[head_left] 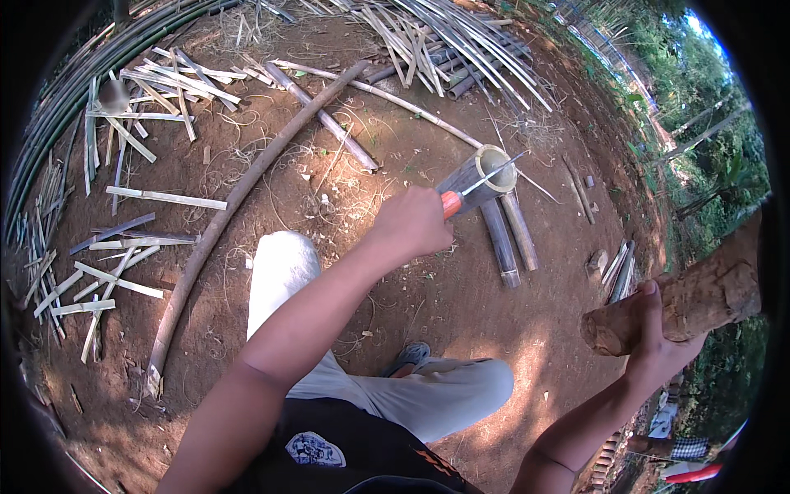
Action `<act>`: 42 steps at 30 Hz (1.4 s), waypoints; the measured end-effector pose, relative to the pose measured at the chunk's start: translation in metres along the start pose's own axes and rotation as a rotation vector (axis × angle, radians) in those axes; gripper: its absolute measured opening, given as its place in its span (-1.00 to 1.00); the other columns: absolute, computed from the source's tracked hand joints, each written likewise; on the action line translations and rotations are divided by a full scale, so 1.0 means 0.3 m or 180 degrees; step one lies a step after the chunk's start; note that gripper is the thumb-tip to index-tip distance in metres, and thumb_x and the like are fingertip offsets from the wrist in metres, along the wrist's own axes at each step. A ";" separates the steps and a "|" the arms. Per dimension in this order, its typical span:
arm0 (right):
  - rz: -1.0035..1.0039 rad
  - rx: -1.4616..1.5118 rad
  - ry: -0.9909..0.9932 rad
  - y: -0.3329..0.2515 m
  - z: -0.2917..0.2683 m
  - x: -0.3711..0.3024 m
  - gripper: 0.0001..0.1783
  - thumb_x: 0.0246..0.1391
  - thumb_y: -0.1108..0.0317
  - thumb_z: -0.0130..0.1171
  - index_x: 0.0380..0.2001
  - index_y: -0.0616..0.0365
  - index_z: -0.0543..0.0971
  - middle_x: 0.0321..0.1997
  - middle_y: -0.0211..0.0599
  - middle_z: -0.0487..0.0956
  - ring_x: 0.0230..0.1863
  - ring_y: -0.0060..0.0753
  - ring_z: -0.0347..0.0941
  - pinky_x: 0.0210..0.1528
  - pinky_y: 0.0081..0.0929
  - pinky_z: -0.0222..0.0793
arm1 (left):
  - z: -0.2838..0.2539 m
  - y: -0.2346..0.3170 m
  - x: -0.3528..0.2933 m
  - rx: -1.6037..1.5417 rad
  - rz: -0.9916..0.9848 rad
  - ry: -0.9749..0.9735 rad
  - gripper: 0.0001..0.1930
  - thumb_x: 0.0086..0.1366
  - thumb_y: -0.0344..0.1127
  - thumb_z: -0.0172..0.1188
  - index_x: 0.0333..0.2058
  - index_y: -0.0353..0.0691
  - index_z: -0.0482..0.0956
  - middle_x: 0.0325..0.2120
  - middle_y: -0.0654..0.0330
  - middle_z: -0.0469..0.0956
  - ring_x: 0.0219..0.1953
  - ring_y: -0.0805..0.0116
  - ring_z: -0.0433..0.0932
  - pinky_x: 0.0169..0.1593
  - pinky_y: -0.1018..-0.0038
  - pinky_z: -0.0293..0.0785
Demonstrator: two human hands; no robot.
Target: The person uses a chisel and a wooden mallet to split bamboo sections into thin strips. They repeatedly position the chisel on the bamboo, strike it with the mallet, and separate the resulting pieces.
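Presently the knife (479, 185) lies with its thin blade across the open mouth of a bamboo tube (459, 174), its tip reaching past the rim's far right edge; whether the blade has bitten into the wall cannot be told. The tube stands out on the earthen ground (461, 305), ahead of the knees, its open end turned upward.

The left hand (415, 218) is closed around the knife's orange-red handle, knuckles up, with the left forearm (321, 309) stretched forward from the lower edge of the view and passing over the light trousers (284, 263).

Well apart, out to the right, the right hand (662, 342) is clamped on a thick wooden log (691, 309) held off the ground. Its thumb lies along the near side; the other fingers are mostly hidden.

Just beside the tube, two narrower bamboo pieces (499, 243) lie on the ground. Farther left, a long brown pole (247, 189) runs past scattered split slats (169, 198), and a heap of pale strips (461, 41) lies beyond the tube.
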State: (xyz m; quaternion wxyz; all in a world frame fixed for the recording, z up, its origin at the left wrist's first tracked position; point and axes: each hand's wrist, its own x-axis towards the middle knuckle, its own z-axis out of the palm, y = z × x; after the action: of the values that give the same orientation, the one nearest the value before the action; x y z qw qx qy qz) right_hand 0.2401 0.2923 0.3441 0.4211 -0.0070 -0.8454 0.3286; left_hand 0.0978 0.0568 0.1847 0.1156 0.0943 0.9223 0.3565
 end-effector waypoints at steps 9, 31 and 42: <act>0.0893 -0.1923 -0.2483 0.243 0.279 -0.242 -0.24 -0.25 0.41 0.41 0.12 0.27 0.40 -0.24 0.18 0.67 -0.12 0.18 0.65 -0.09 -0.13 0.54 | 0.076 -0.028 -0.022 -0.0043 -0.0140 0.0038 -0.76 0.07 -0.40 0.31 -0.28 -0.39 0.68 -0.29 -0.14 0.68 -0.19 -0.07 0.71 -0.10 0.14 0.64; 0.1050 0.0177 -0.1404 0.515 0.360 -0.103 -0.33 -0.26 0.53 0.38 0.05 0.38 0.49 -0.14 -0.09 0.66 -0.14 -0.23 0.63 -0.01 -0.30 0.53 | 0.049 -0.117 -0.039 0.0338 -0.0158 0.0310 -0.62 0.16 -0.15 0.34 -0.36 -0.46 0.61 -0.48 -0.25 0.63 -0.33 -0.21 0.67 -0.15 0.06 0.60; 0.1253 -0.0405 -0.2141 0.543 0.450 -0.171 -0.26 -0.34 0.42 0.41 0.07 0.34 0.51 -0.09 0.02 0.68 -0.05 -0.14 0.65 0.05 -0.30 0.50 | -0.055 -0.209 -0.065 0.0816 -0.0628 0.0299 -0.71 0.11 -0.23 0.33 -0.31 -0.38 0.65 -0.41 -0.24 0.65 -0.28 -0.19 0.67 -0.07 0.06 0.58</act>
State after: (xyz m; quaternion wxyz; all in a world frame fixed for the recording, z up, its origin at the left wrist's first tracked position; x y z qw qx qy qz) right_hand 0.1333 0.3309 0.1585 0.0482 -0.0870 -0.9373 0.3339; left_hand 0.1061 -0.0043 0.1569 0.0938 0.0005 0.9694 0.2267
